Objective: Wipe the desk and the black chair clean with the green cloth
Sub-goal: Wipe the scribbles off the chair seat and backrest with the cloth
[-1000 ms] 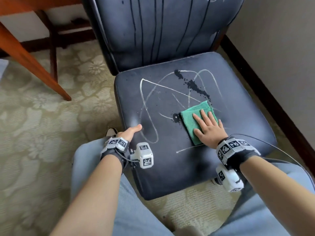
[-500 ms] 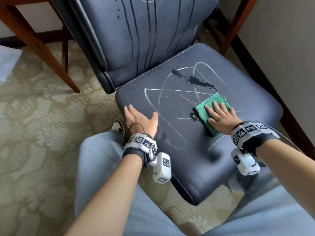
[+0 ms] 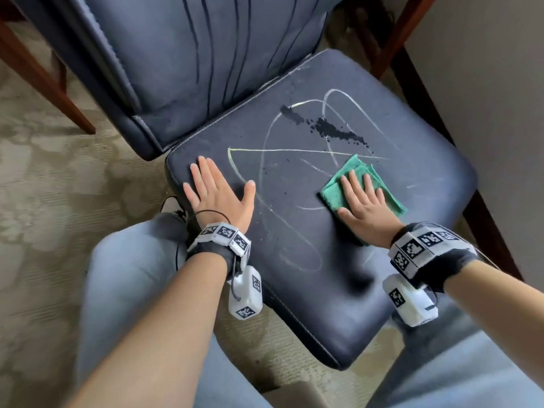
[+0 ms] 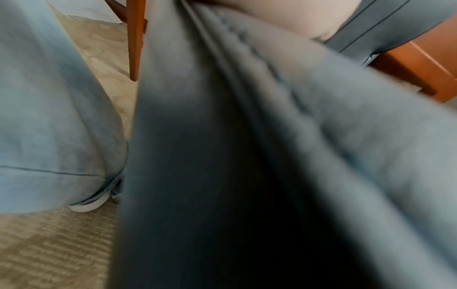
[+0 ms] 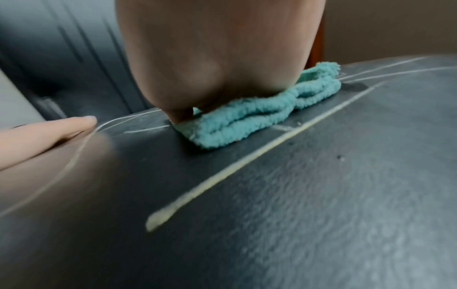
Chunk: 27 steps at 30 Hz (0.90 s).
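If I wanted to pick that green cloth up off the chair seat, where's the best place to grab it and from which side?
Probably the far corner of the green cloth, pinched from above. The right hand lies flat over its middle, so only the edges are free. The right wrist view shows the cloth folded in several thick layers on the seat, so a pinch at that stacked edge should catch all the layers.

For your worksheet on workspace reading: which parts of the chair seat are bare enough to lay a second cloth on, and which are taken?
Free: the seat's near front, between the two wrists, and the far right corner beyond the green cloth. Taken: the left edge under the flat left hand, the right-centre under the right hand pressing the cloth, and the ink splatter behind it.
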Tool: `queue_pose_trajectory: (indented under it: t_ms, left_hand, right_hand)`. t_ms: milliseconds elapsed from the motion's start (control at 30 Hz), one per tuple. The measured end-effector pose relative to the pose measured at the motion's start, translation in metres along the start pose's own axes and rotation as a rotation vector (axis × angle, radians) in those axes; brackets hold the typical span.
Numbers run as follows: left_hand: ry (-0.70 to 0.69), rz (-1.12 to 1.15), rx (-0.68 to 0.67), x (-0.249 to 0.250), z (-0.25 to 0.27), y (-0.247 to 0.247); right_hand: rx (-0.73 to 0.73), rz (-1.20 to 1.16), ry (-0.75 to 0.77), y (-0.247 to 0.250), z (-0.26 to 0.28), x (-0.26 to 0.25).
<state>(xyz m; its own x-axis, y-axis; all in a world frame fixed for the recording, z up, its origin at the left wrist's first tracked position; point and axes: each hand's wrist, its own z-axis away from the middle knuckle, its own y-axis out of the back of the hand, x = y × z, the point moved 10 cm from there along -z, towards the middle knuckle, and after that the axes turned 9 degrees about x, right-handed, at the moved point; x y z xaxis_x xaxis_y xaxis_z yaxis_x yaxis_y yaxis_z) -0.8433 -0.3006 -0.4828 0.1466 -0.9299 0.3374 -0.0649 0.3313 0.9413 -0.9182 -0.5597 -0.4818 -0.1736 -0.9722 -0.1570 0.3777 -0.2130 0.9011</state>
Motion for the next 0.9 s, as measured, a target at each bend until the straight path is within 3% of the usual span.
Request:
queue_pose_trajectory:
  t_ms: [200,333,433,500,667,800,900]
  left_hand:
    - [0.051,-0.052,-0.211,-0.004,-0.007,-0.013]
    - [0.080,-0.108,-0.442,-0.005,-0.014,-0.014]
    - [0.070,-0.141,-0.490,-0.004,-0.018,-0.013]
    - [0.066,-0.148,-0.502,-0.005,-0.018,-0.013]
    - [0.054,-0.169,-0.515,-0.002,-0.018,-0.013]
    - [0.052,-0.195,-0.518,-0.001,-0.018,-0.013]
    - [0.048,-0.207,-0.537,-0.003,-0.019,-0.013]
  right_hand:
    - [-0.054,0.002,0.071,0.014,-0.028,0.006]
    - [0.138,-0.099,-0.179,0.055,-0.070,0.046]
    - [0.169,-0.083,-0.340,0.055,-0.071,0.061]
    - [0.098,-0.039,-0.297,0.040,-0.061,0.049]
    - [-0.041,0.022,-0.026,0.010,-0.032,-0.001]
    - [-0.075,0.038,0.031,0.020,-0.051,0.001]
    - [-0.003,0.009,-0.017,0.046,-0.082,0.021]
